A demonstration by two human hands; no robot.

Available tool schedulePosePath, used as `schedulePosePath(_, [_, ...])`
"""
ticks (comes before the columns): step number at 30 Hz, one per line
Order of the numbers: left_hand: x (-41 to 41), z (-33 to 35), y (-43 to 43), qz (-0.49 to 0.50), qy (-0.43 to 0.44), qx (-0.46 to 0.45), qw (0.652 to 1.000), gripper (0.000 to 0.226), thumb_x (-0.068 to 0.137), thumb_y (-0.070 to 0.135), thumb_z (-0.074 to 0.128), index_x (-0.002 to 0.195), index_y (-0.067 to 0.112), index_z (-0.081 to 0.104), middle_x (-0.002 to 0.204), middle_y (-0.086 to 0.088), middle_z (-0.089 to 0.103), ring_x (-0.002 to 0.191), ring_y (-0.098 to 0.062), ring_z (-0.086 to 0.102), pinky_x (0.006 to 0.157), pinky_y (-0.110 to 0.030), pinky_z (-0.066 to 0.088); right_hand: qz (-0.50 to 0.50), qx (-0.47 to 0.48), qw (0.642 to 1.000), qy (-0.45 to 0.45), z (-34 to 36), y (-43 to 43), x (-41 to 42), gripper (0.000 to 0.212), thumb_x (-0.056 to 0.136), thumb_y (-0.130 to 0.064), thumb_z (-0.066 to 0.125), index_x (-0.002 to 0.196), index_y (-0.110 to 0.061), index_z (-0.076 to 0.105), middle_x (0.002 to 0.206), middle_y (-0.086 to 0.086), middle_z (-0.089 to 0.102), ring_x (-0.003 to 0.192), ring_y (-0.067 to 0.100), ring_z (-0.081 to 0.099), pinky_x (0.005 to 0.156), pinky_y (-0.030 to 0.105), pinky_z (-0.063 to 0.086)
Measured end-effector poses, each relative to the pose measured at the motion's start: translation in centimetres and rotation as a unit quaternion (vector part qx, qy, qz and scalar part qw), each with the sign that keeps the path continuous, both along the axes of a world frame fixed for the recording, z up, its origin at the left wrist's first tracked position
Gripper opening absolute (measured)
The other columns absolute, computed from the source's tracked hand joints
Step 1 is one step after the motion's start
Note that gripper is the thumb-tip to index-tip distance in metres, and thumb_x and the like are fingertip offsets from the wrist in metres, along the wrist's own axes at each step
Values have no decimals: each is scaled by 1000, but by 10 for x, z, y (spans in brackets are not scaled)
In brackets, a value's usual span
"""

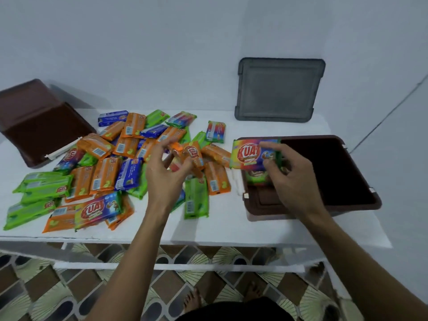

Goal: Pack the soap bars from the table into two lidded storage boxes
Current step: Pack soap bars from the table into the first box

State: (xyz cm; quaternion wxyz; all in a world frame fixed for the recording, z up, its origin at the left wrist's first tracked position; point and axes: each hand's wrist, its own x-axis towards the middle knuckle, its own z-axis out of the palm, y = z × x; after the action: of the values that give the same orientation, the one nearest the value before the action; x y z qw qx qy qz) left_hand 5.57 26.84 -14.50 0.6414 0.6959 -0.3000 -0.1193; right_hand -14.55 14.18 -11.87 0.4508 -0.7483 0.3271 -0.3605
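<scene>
Soap bars (104,172) lie heaped on the desk (222,223), left of the open box (328,172), so both hands reach them easily. Right hand (291,181) is pinched on a rainbow bar (249,155) over the box's near-left corner, likely to stack it on bars (256,176) already inside. Left hand (168,174) is closed on an orange bar (193,155) above the heap, probably next in line. Grey lid (279,89) leans on the wall, out of the way. Second box (39,123) sits tipped at far left.
</scene>
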Motion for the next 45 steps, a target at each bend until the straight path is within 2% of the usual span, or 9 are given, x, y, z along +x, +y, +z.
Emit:
schedulePosePath(6, [-28,-1,-61,-61,131,-108,984,46,88,-7,54,128,15,52,103,-5,64,97,-25,66,77,-41,59,5,102,994,47,-8,-76,-35,22,96,-3,52,109,-14,66,105,-2,64,85,-1,69,60,19,57])
schedulePosePath(12, [-55,-11,-98,-85,233,-102,963,42,93,-8,51,123,21,56,109,-5,65,101,-19,66,74,-28,59,95,208,957,177,-47,-123,-11,30,92,7,53,117,-7,62,117,21,62,96,23,66,71,27,61])
schedulePosePath(21, [-55,-21,-102,-153,180,-40,971,51,92,-7,55,136,17,49,124,-10,56,113,-22,62,83,-34,57,103,-132,896,412,-69,-129,-6,35,94,-21,56,128,-20,61,120,12,66,108,29,62,88,39,52])
schedulePosePath(25, [-59,-15,-109,-190,168,-31,967,53,91,-3,61,139,17,47,120,-4,59,112,-18,63,85,-36,58,67,102,980,154,-43,-127,-12,21,99,-23,52,119,-23,56,105,11,68,96,26,69,72,31,55])
schedulePosePath(27, [-66,-13,-116,-205,166,-28,964,55,90,2,63,140,17,46,121,0,60,112,-15,64,85,-35,58,134,368,920,-22,-28,-125,-17,27,98,-18,54,125,-23,52,110,18,69,98,29,70,77,33,58])
schedulePosePath(29, [-69,-15,-123,-211,75,14,975,61,89,16,68,144,24,42,131,0,57,120,-15,59,89,-36,57,168,422,889,-52,-22,-129,-24,29,95,-7,58,122,-14,58,117,21,67,101,35,69,84,35,58])
schedulePosePath(35, [-58,-33,-126,-151,-389,142,898,50,92,42,58,135,16,55,135,-4,54,126,-20,48,105,-34,42,75,295,952,5,-25,-159,-69,20,89,7,59,101,-8,66,113,13,65,103,26,67,77,31,61])
schedulePosePath(42, [-54,-41,-130,-147,-356,156,910,42,92,14,63,134,12,57,137,-6,52,127,-20,49,107,-34,42,-26,96,956,274,-61,-177,-81,24,87,-2,62,101,-21,63,121,5,58,105,25,63,73,35,61])
schedulePosePath(45, [-54,-40,-131,-156,-360,154,907,43,92,13,62,135,12,57,136,-5,53,126,-17,49,106,-23,36,-13,10,942,334,-67,-172,-78,21,92,-11,60,110,-22,62,117,1,56,95,18,60,64,19,51])
